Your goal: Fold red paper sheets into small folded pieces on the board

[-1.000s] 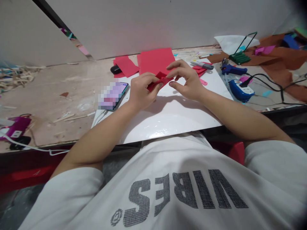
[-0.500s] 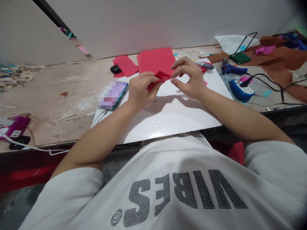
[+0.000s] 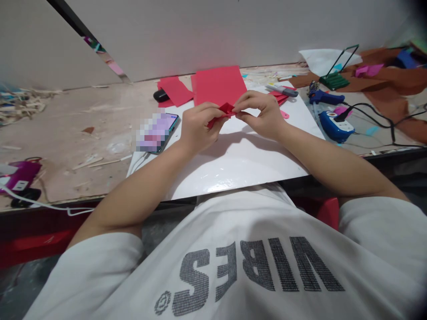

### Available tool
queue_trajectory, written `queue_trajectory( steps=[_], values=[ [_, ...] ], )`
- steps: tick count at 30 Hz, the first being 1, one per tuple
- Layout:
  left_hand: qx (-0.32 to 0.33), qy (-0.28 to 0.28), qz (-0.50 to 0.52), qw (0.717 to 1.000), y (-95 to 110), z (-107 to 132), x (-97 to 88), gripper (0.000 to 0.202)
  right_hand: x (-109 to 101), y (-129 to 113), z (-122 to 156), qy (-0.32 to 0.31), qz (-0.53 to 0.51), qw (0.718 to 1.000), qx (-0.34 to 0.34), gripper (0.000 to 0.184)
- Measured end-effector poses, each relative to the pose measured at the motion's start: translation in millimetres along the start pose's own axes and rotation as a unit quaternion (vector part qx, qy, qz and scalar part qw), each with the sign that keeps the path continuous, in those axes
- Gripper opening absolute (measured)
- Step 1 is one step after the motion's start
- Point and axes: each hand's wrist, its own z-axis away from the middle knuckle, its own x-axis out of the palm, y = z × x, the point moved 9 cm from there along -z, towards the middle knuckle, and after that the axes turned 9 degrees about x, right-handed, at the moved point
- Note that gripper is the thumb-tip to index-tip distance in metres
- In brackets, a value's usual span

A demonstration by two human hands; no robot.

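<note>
A small folded piece of red paper (image 3: 224, 112) is pinched between both my hands above a glossy white board (image 3: 233, 160). My left hand (image 3: 197, 126) is closed round the piece's left end. My right hand (image 3: 260, 113) pinches its right end with thumb and fingertips pressed together. Behind my hands lies a larger red sheet (image 3: 218, 83) with a smaller red piece (image 3: 174, 91) to its left. A phone (image 3: 156, 132) with a lit screen lies on the board's left edge, just beside my left hand.
A grey marker (image 3: 282, 90) and red strips lie behind my right hand. A blue glue gun (image 3: 325, 96), a blue device (image 3: 335, 125) with black cables and brown sheets (image 3: 396, 84) sit at the right. A purple tool (image 3: 20, 174) lies at the left table edge.
My right hand's fingers, spread and lifted a second ago, have come down and closed on the right end of the red paper. My left hand has hardly moved.
</note>
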Motion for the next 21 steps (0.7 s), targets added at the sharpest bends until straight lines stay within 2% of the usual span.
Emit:
queue_trajectory(
  steps=[3,7,10,12,14,16,21],
  values=[
    [0.021,0.015,0.008,1.0,11.1,-5.9,-2.6,0.028,0.2,1.6,-0.2,0.016,-0.007,1.0,0.007,0.018],
    [-0.011,0.024,0.039,0.999,16.0,-9.5,-2.2,0.033,-0.2,7.7,-2.6,0.045,-0.01,0.998,0.051,0.036],
    [-0.057,0.053,0.053,0.996,9.9,-6.0,-3.6,0.027,1.8,10.0,-3.1,0.052,-0.024,0.995,0.077,0.041],
    [-0.096,0.06,0.072,0.991,1.7,-1.6,-2.0,0.039,1.9,9.4,-2.4,0.054,-0.034,0.995,0.082,0.042],
    [-0.119,0.047,0.08,0.989,-3.6,1.5,1.5,0.052,1.1,7.3,-1.3,0.051,-0.037,0.995,0.082,0.043],
    [-0.139,0.023,0.079,0.987,-6.5,3.5,5.3,0.057,0.9,5.1,-0.4,0.04,-0.028,0.995,0.085,0.044],
    [-0.192,-0.031,0.102,0.975,-10.5,9.6,16.1,0.054,8.2,6.1,-0.5,-0.009,-0.01,0.995,0.094,0.043]
  ],
)
